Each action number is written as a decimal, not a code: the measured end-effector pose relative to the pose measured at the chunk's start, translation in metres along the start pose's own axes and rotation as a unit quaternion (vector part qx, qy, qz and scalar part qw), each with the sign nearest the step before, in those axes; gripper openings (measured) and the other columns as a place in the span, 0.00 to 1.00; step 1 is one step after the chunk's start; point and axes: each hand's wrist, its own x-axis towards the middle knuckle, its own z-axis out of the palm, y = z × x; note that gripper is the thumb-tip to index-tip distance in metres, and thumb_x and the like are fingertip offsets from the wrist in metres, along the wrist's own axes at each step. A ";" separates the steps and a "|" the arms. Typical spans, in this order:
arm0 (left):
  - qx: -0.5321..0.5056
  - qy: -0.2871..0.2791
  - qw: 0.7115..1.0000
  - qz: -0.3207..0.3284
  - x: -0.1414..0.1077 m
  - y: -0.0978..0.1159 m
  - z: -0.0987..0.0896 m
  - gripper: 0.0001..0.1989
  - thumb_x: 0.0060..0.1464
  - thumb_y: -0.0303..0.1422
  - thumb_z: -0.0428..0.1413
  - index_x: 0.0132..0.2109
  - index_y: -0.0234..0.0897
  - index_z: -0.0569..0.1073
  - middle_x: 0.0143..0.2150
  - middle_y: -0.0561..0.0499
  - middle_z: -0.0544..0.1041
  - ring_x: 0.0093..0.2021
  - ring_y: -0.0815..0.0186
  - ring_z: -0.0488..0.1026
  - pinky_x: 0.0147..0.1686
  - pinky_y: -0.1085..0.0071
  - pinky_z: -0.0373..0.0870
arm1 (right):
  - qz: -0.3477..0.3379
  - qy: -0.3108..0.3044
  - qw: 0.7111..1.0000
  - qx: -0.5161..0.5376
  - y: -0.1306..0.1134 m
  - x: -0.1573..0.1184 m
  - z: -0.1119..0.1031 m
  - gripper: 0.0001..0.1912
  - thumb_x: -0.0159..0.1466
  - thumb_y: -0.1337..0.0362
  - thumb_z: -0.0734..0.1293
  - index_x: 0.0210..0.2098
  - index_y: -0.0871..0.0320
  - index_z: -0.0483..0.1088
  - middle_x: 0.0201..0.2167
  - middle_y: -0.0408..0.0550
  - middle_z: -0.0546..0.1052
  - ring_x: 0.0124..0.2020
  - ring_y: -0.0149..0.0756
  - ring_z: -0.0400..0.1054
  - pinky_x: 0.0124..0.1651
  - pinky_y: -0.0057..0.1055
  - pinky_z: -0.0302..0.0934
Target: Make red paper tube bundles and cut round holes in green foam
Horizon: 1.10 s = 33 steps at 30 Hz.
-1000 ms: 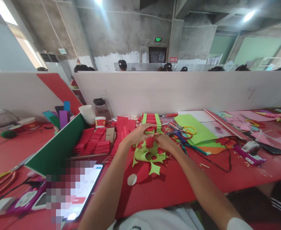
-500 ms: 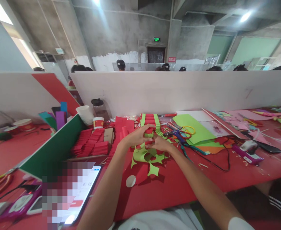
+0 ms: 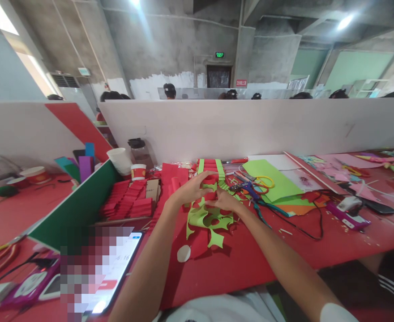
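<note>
A small red paper piece with a green band (image 3: 210, 192) is held between my two hands in the middle of the table. My left hand (image 3: 192, 188) curves round its left and top, fingers bent. From the right, my right hand (image 3: 226, 200) has its fingers on the lower part of the piece. Just below the hands lie light green paper scraps with cut-out curves (image 3: 216, 239). A round white disc (image 3: 184, 253) rests on the red table (image 3: 224, 277). Behind the hands stand red rolls with green bands (image 3: 211, 165).
Stacked red pieces (image 3: 130, 199) fill a box on the left, beside a green board (image 3: 76, 205) and a phone (image 3: 116, 268). Pliers (image 3: 249, 190), scissors (image 3: 266, 182), green sheets (image 3: 274, 179) and a black cable (image 3: 304, 231) lie to the right.
The red piece with the green band shows more between my hands and stands more upright. My fingers have shifted slightly around it. The green scraps below have moved a little.
</note>
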 end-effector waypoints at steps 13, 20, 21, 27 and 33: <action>-0.061 -0.076 0.986 -0.137 -0.003 -0.021 -0.001 0.23 0.43 0.38 0.66 0.47 0.35 0.75 0.39 0.47 0.78 0.39 0.58 0.76 0.36 0.68 0.71 | -0.033 -0.070 0.994 0.080 0.003 -0.001 -0.006 0.13 0.56 0.60 0.73 0.38 0.58 0.73 0.32 0.44 0.77 0.39 0.40 0.71 0.42 0.31 0.65; -0.205 -0.130 0.961 -0.136 0.000 -0.023 0.013 0.21 0.44 0.39 0.66 0.43 0.32 0.74 0.35 0.48 0.78 0.34 0.63 0.74 0.33 0.70 0.70 | -0.039 -0.103 0.989 0.103 0.005 0.000 -0.007 0.10 0.54 0.65 0.72 0.37 0.58 0.73 0.30 0.43 0.77 0.37 0.39 0.70 0.43 0.32 0.64; -0.215 -0.129 0.958 -0.137 0.000 -0.024 0.015 0.20 0.44 0.39 0.66 0.42 0.32 0.74 0.34 0.48 0.78 0.33 0.63 0.74 0.32 0.70 0.70 | -0.041 -0.106 0.988 0.105 0.005 0.000 -0.007 0.11 0.54 0.65 0.72 0.37 0.58 0.73 0.30 0.42 0.77 0.36 0.39 0.70 0.43 0.33 0.64; -0.215 -0.079 0.967 -0.115 0.005 -0.024 0.031 0.16 0.41 0.37 0.67 0.37 0.33 0.77 0.34 0.49 0.78 0.37 0.60 0.74 0.38 0.66 0.71 | -0.048 -0.095 0.987 0.121 0.003 -0.001 -0.009 0.16 0.52 0.64 0.73 0.40 0.58 0.73 0.31 0.42 0.77 0.34 0.37 0.70 0.43 0.33 0.66; -0.264 0.001 0.957 -0.121 0.005 -0.024 0.054 0.15 0.41 0.36 0.67 0.36 0.33 0.76 0.32 0.49 0.78 0.36 0.61 0.74 0.39 0.65 0.71 | -0.019 -0.075 0.990 0.120 0.006 0.000 -0.009 0.23 0.50 0.66 0.74 0.45 0.57 0.69 0.38 0.45 0.77 0.38 0.39 0.71 0.44 0.34 0.66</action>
